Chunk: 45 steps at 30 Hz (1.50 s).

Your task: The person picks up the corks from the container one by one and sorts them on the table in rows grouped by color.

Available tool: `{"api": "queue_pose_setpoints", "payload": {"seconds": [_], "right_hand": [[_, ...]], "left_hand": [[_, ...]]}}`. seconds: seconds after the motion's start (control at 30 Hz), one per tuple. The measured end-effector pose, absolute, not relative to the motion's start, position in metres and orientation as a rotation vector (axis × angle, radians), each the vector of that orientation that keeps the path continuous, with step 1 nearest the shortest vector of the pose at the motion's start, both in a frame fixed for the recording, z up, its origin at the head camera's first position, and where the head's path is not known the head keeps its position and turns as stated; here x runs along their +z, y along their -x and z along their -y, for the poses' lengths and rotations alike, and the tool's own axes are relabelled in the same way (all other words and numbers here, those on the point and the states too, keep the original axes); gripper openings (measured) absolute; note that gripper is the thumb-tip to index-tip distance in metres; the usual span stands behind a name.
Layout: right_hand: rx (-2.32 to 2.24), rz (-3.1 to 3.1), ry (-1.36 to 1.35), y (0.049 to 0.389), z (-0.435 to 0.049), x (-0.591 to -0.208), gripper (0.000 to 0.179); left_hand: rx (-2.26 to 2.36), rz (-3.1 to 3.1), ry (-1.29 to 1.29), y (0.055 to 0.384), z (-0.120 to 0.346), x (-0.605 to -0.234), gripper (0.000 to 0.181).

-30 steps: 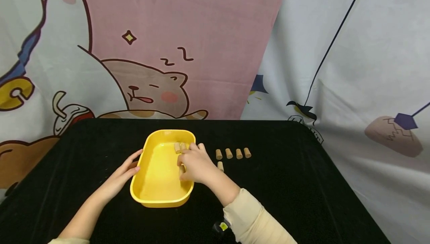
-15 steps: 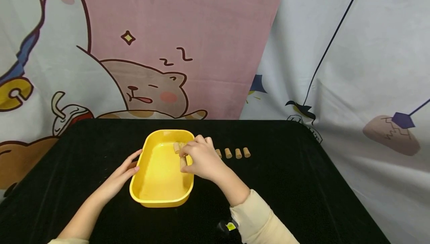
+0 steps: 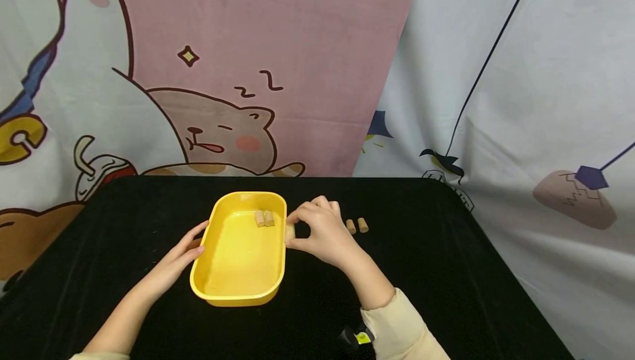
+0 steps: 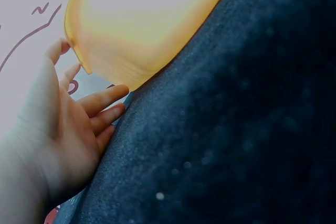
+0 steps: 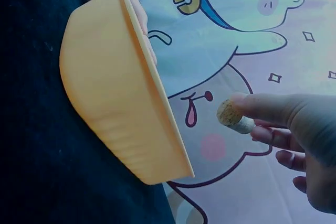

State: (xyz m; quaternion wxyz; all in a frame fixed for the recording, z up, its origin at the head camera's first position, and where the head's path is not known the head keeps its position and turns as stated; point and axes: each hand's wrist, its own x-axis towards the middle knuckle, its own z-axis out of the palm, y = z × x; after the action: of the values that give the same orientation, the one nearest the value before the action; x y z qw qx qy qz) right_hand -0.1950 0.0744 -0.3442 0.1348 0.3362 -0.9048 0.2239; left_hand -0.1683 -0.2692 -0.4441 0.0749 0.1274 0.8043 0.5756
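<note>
A yellow plastic basin [image 3: 238,297] sits on the black table, with two cork stoppers [image 3: 259,218] lying in its far right part. My left hand [image 3: 181,255] rests against the basin's left rim; in the left wrist view its fingers [image 4: 107,98] are mostly straight at the basin's wall. My right hand [image 3: 324,233], just beyond the right rim, pinches a tapered cork stopper [image 5: 231,115] between thumb and fingers. Right of that hand, two more cork stoppers [image 3: 362,225] stand on the table. The hand covers the part of the table where others stood.
A black cloth [image 3: 436,277] covers the table. Behind its far edge hangs a curtain [image 3: 317,62] with cartoon animals. A black device with a yellow-green patch [image 3: 363,338] is at my right wrist.
My right hand has lifted the cork stopper from inside the basin and moved right, past the rim. Two corks stay in the basin. My left hand has hardly moved.
</note>
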Motion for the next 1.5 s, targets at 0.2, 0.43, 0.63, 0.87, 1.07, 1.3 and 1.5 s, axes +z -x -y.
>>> {"api": "queue_pose_setpoints", "payload": {"seconds": [0.2, 0.43, 0.63, 0.87, 1.07, 1.3, 1.5], "right_hand": [[0.744, 2.560, -0.942, 0.193, -0.092, -0.352, 0.033], [0.857, 2.537, -0.886, 0.194, -0.112, -0.364, 0.034], [0.912, 2.568, -0.810, 0.197, -0.129, -0.372, 0.036], [1.074, 2.595, -0.783, 0.207, -0.146, -0.388, 0.034], [1.225, 2.606, -0.776, 0.217, -0.157, -0.405, 0.033], [1.253, 2.655, -0.730, 0.223, -0.166, -0.419, 0.032], [1.235, 2.686, -0.759, 0.229, -0.176, -0.433, 0.032]], "left_hand": [[1.734, -2.407, -0.403, 0.169, 0.270, -0.445, 0.057], [1.733, -2.411, -0.403, 0.169, 0.270, -0.445, 0.057], [1.736, -2.412, -0.407, 0.168, 0.270, -0.445, 0.057], [1.742, -2.408, -0.404, 0.167, 0.270, -0.446, 0.058], [1.745, -2.411, -0.403, 0.167, 0.270, -0.446, 0.057], [1.742, -2.406, -0.384, 0.167, 0.270, -0.445, 0.058], [1.743, -2.408, -0.404, 0.168, 0.269, -0.444, 0.057]]}}
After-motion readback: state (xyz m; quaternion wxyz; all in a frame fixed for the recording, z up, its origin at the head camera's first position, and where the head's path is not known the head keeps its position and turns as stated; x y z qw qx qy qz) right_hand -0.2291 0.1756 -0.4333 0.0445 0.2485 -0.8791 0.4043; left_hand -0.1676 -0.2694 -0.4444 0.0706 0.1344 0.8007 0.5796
